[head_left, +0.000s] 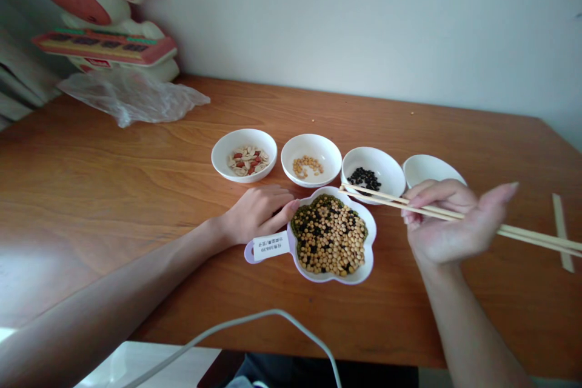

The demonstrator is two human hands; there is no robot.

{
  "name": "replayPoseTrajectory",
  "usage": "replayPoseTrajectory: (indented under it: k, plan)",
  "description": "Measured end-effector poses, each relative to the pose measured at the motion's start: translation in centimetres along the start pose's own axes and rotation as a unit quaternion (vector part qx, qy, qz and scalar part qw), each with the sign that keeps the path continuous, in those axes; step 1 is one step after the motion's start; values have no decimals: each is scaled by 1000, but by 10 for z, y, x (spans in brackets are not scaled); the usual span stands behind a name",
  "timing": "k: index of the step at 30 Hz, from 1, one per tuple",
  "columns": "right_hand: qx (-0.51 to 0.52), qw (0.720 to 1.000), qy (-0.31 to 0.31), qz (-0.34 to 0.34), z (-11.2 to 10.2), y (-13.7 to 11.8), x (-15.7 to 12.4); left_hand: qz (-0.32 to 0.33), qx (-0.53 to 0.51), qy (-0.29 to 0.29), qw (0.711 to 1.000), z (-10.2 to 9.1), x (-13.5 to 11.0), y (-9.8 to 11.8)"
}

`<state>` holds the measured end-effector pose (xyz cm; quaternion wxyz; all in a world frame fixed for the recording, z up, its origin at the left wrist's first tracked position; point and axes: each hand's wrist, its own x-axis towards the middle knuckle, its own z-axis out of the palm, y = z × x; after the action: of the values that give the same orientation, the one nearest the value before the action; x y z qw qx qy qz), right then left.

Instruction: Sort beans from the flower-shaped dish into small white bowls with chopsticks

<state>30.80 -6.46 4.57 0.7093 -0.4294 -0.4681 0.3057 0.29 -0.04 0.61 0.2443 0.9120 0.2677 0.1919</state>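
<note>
My right hand [448, 218] is closed around a pair of wooden chopsticks [391, 199]. Their tips, with what looks like a small pale bean [342, 188] between them, are over the far rim of a flower-shaped bowl [370, 260]. That bowl has a lilac edge and a labelled handle [271, 246], and holds mixed yellow, black and green beans [330, 236]. My left hand [261, 212] grips its left rim, thumb on the edge; the other fingers are partly hidden. Behind stand white bowls of peanuts [248, 160], yellow beans [308, 167] and black beans [364, 179].
Another white bowl [431, 170] is partly behind my right hand. A pale strip [562, 233] lies at the right. Back left are a crumpled plastic bag [136, 97] and a toy figure with a keyboard [107, 45]. A white cable [245, 318] arches across the front edge.
</note>
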Motion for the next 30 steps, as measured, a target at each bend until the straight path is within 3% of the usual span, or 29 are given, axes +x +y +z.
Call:
replayPoseTrajectory:
  k: [8,15,30]
  plan:
    - [-38,998,48,0,17,5,-13,0,0,-1,1000,0,0,0]
    - [-117,993,3,-17,24,8,-23,-2,2,-1,1000,1,0,0]
    - [-146,987,-37,-47,17,13,-25,-3,0,2,1000,0,1,0]
